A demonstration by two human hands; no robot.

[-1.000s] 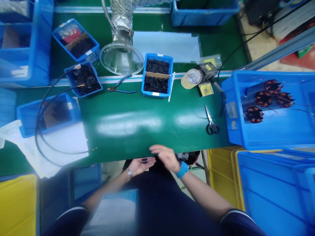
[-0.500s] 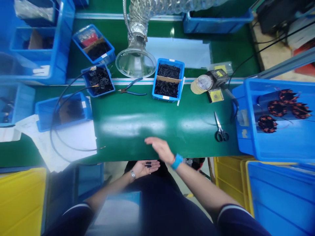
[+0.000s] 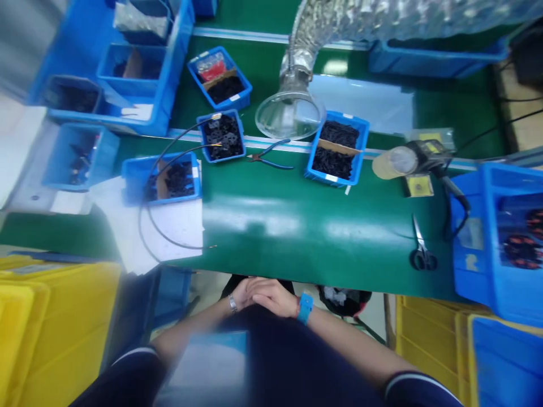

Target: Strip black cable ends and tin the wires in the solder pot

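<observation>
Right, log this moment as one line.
left hand: beneath right, palm hidden | right hand: laid over left | pliers: on bench | scissors: on bench near blue crate

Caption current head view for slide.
Left hand and right hand together by a green workbench with pliers, scissors and a blue bin of black pieces.

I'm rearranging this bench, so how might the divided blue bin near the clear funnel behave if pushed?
The blue bin would probably slide fairly easily, since the green bench top looks glossy. Its straight walls suggest it's stiff. The black pieces look loose and uncovered, so tilting could shift or spill them.
</observation>
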